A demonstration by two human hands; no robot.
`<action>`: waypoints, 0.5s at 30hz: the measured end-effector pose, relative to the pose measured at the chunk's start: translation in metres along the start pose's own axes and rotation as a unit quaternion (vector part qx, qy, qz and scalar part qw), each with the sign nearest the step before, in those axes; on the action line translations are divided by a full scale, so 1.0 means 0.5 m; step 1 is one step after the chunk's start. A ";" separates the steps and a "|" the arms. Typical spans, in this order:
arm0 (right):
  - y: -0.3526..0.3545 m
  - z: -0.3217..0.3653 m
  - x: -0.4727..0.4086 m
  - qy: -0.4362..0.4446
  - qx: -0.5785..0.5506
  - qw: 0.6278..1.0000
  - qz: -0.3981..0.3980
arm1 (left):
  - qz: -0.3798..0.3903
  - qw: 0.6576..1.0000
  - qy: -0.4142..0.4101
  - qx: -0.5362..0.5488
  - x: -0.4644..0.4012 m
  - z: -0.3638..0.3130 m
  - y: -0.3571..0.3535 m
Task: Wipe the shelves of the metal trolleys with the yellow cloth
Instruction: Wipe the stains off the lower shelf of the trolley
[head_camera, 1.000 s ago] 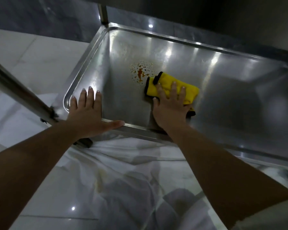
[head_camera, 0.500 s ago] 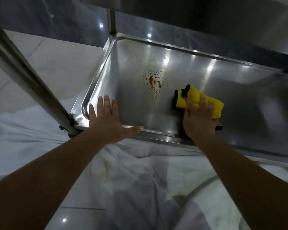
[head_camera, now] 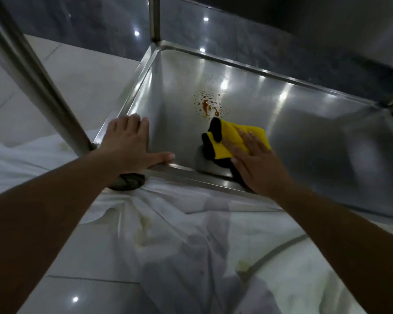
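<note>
A crumpled white sheet (head_camera: pixel 168 234) covers the pale tiled floor under the shiny steel trolley shelf (head_camera: pixel 304 123), whose raised rim frames a flat tray bottom. The left hand (head_camera: pixel 127 143) rests flat on the shelf's near-left corner, fingers straight and thumb spread along the front rim. The right hand (head_camera: pixel 256 164) presses straight fingers on the folded yellow cloth with black edging (head_camera: pixel 229 139), just below a small patch of orange-brown droplets (head_camera: pixel 208 106).

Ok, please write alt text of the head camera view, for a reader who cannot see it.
A person's right hand presses a folded yellow cloth flat on a steel trolley shelf, just below an orange-brown stain. The left hand rests flat on the shelf's near left corner, beside a metal post.
</note>
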State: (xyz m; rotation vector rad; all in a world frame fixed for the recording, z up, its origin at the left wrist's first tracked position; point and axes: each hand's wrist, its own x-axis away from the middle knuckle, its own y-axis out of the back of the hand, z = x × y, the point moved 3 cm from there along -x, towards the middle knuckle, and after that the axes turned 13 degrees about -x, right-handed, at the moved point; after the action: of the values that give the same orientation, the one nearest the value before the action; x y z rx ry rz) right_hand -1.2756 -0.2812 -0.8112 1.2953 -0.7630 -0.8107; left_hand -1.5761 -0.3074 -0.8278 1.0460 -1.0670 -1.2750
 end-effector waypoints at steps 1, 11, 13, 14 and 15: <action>-0.003 -0.005 0.000 -0.009 -0.009 1.000 -0.004 | -0.009 1.000 -0.006 0.000 0.001 0.002 -0.005; -0.055 0.164 -0.170 -0.098 -0.085 0.989 -0.076 | 0.008 1.000 -0.015 -0.012 -0.010 -0.007 -0.019; -0.062 0.210 -0.215 -0.080 -0.105 0.989 -0.062 | -0.001 1.000 -0.012 -0.019 -0.012 -0.002 -0.023; -0.063 0.227 -0.231 -0.077 -0.114 0.989 -0.055 | -0.002 1.000 -0.009 -0.018 -0.012 0.000 -0.023; -0.063 0.236 -0.242 -0.077 -0.122 0.988 -0.047 | -0.002 1.000 -0.008 -0.015 -0.012 0.002 -0.023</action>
State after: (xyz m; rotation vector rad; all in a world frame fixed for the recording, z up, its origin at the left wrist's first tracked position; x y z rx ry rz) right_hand -1.4415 -0.2407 -0.8324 1.0642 -0.7030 -1.0564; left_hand -1.5793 -0.3017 -0.8390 1.0177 -1.0540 -1.3006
